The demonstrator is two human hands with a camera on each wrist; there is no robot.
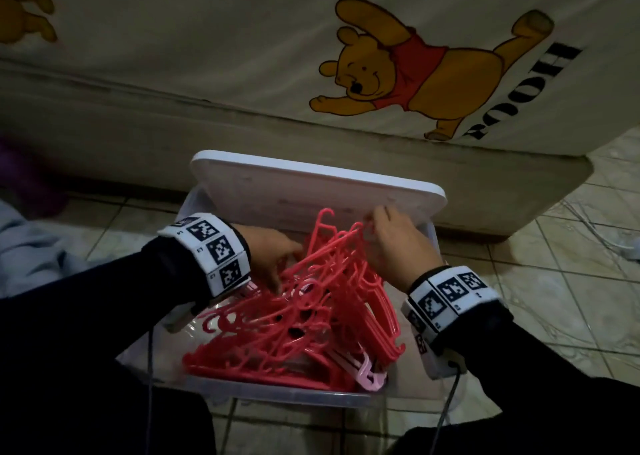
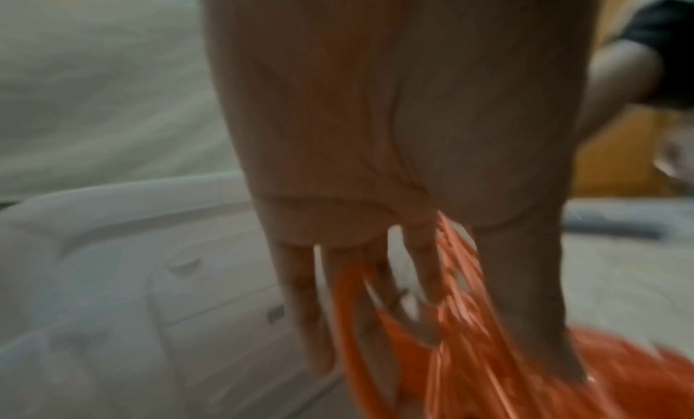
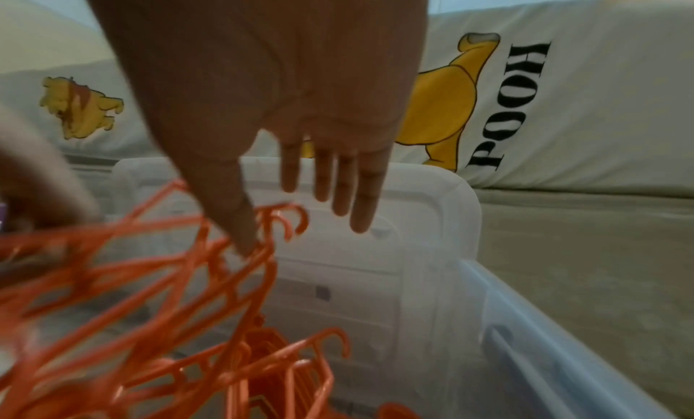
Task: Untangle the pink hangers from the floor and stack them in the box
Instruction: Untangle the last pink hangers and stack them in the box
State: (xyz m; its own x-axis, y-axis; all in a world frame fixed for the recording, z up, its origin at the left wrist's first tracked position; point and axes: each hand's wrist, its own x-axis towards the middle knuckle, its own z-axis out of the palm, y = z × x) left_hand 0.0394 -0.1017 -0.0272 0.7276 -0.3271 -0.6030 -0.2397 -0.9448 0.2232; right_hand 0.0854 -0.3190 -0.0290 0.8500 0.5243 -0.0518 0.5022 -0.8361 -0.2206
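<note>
1. Mattress [image 1: 242, 56]: a pale mattress printed with a yellow bear in a red shirt and the word "POOH" is lying across the top of the head view, just behind the box.
2. Tiled floor [image 1: 554, 281]: beige tiles are showing to the right of and beneath the box; a pale blue cloth [image 1: 31, 253] is lying at the left edge.
3. Storage box [image 1: 277, 394]: a clear plastic box is sitting on the floor between the person's forearms, and its white lid [image 1: 311, 187] is standing tilted at the far end, leaning toward the mattress.
4. Pink hangers [image 1: 294, 323]: a tangled heap of coral-pink plastic hangers is filling the box, some hooks rising above its rim; a few paler pink ones [image 1: 372, 375] are lying at the near right corner. None is visible on the floor.
5. Dark sleeves and wristbands: each wrist is wearing a white band with black square markers, and a cable is trailing from each.
6. Left hand [image 1: 273, 257]: it is reaching into the left side of the heap with the fingers [image 2: 300, 307] extended downward and slightly spread among the hanger bars; whether they are gripping any bar I cannot tell, since the wrist view is blurred.
7. Right hand [image 1: 398, 243]: it is hovering over the far right of the heap, fingers straight and close together, the thumb [image 3: 233, 206] touching the neck of a raised hanger [image 3: 263, 247] near its hook.
</note>
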